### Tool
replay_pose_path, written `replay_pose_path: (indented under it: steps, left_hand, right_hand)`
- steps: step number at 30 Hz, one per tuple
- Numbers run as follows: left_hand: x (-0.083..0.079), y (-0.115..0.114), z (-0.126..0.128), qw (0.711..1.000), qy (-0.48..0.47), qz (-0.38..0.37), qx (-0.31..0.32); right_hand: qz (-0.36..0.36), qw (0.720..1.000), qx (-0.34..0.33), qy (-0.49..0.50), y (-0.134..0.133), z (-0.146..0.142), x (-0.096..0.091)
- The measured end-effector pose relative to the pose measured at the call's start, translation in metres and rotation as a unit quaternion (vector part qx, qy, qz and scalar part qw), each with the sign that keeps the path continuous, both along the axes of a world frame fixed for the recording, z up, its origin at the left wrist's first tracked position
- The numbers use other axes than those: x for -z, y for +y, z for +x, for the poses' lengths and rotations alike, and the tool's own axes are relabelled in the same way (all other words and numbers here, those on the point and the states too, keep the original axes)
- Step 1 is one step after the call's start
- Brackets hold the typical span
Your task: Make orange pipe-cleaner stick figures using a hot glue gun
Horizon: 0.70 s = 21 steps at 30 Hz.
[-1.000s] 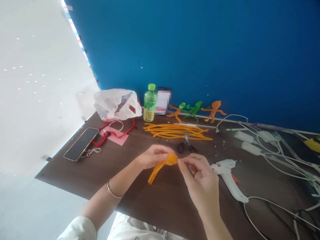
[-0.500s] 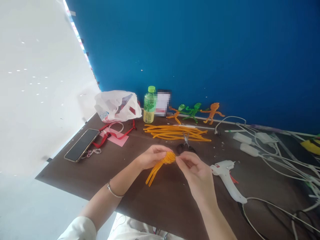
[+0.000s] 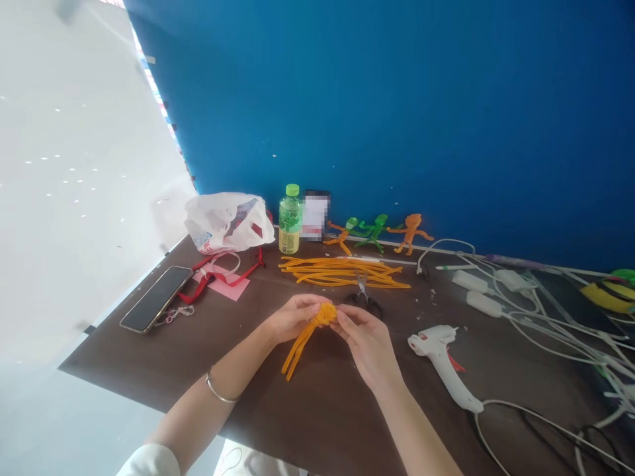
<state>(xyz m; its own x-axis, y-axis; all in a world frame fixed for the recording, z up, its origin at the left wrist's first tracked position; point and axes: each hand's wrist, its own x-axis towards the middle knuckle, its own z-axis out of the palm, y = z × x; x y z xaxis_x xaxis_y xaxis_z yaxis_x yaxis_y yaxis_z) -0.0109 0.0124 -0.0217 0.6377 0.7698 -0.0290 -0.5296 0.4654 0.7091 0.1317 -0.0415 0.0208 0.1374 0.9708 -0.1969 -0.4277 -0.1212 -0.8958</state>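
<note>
Both of my hands meet over the middle of the dark brown table (image 3: 163, 357). My left hand (image 3: 290, 318) is closed round an orange pipe-cleaner bundle (image 3: 307, 334), whose coiled top sits between my fingers while loose strands hang down toward me. My right hand (image 3: 364, 340) pinches the coiled top from the right side. A silver bangle (image 3: 217, 393) is on my left wrist. Just behind my hands lie small black scissors (image 3: 364, 297) and a heap of straight orange pipe cleaners (image 3: 342, 272).
A white glue gun (image 3: 441, 360) lies right of my hands, with white cables and adapters (image 3: 540, 311) beyond. At the back stand a green bottle (image 3: 289, 219), a plastic bag (image 3: 228, 221) and pipe-cleaner figures (image 3: 380, 231). A phone (image 3: 156, 299) and red lanyard (image 3: 223, 274) lie left.
The camera has tilted, so everything sits lower in view. My right hand has moved in closer to the coiled top, and the loose strands hang slightly further left.
</note>
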Motion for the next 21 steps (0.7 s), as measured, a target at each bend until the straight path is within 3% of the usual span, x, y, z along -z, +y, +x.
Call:
replay_pose_path:
  steps: [21]
  left_hand:
    - [0.0028,-0.002,0.0008,1.0,-0.003,0.019,0.009]
  right_hand:
    - [0.069,0.997,-0.019,-0.004,-0.0045,0.0017,0.0109]
